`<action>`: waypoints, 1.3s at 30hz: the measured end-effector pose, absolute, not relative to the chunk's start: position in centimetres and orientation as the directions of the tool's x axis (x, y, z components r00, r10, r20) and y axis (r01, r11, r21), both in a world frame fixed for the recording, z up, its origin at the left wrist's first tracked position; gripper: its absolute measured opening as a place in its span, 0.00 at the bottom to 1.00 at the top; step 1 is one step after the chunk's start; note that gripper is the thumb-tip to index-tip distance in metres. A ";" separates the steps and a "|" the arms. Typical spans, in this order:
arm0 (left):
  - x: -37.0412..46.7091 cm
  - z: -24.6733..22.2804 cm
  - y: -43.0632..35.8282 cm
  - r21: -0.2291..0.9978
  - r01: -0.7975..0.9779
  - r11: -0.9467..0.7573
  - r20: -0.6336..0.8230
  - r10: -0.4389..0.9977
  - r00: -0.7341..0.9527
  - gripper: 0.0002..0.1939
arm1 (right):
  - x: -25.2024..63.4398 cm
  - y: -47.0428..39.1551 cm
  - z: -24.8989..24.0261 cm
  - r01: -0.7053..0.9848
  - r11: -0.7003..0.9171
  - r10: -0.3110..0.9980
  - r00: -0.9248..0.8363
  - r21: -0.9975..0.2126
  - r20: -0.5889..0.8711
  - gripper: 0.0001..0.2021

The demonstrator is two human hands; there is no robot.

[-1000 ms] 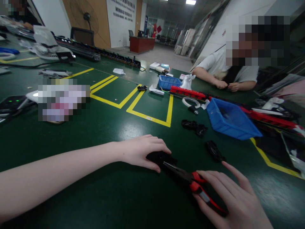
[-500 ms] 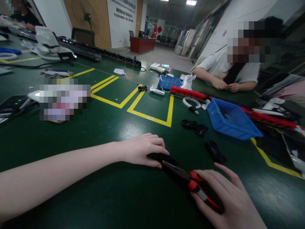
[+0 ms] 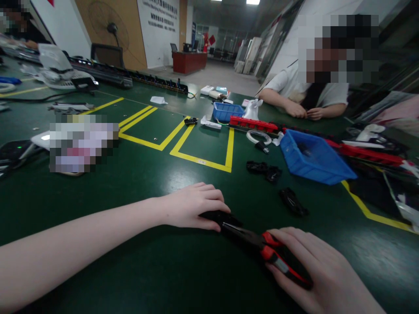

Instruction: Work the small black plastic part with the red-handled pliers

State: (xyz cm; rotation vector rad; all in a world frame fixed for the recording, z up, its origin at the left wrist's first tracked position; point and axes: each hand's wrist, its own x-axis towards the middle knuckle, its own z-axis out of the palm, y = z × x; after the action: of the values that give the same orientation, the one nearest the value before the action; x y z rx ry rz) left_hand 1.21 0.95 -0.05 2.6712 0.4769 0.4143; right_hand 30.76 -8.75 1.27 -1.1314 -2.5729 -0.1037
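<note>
My left hand (image 3: 196, 206) is closed round a small black part (image 3: 218, 216) on the green table (image 3: 157, 270), its thumb and fingers on either side of it. My right hand (image 3: 317, 266) holds red-and-black pliers (image 3: 275, 253) by the handles. The dark, narrow jaws point left and reach the black part beside my left thumb; whether they grip it is too dark to tell. Beyond the pliers, several black bundles lie on the table, the nearest one (image 3: 293, 202) up and to the right of the jaws.
A blue bin (image 3: 316, 159) stands at the right, near a red strip (image 3: 253, 124) and a white coiled cable (image 3: 258, 137). Yellow tape (image 3: 201, 162) marks the table. A blurred-out object (image 3: 83, 146) lies at the left. Across the table sits a person (image 3: 304, 98).
My right hand's index finger has come down towards the pliers. The jaws now reach further over the black part. The view has shifted slightly, and my left hand stays on the part.
</note>
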 end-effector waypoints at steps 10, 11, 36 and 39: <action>1.2 -0.1 1.0 0.415 0.257 -0.873 0.223 0.372 0.901 0.20 | 30.4 -8.8 1.0 0.745 0.656 0.740 -0.604 -0.122 0.295 0.18; 1.2 -0.1 1.0 0.414 0.252 -0.875 0.228 0.368 0.902 0.20 | 30.3 -8.8 0.8 0.752 0.646 0.750 -0.593 -0.133 0.293 0.18; 1.2 -0.1 0.9 0.406 0.259 -0.877 0.251 0.379 0.890 0.20 | 30.2 -8.7 1.4 0.740 0.672 0.706 -0.632 -0.022 0.320 0.20; 1.2 -0.1 0.8 0.400 0.262 -0.878 0.247 0.379 0.892 0.20 | 30.4 -8.5 1.3 0.732 0.681 0.684 -0.646 0.021 0.340 0.21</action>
State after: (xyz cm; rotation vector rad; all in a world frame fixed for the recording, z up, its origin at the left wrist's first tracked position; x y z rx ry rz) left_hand 1.17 0.84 -0.13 2.6991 0.4734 0.4550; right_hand 30.42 -8.52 1.27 -1.1225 -2.5903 -0.2243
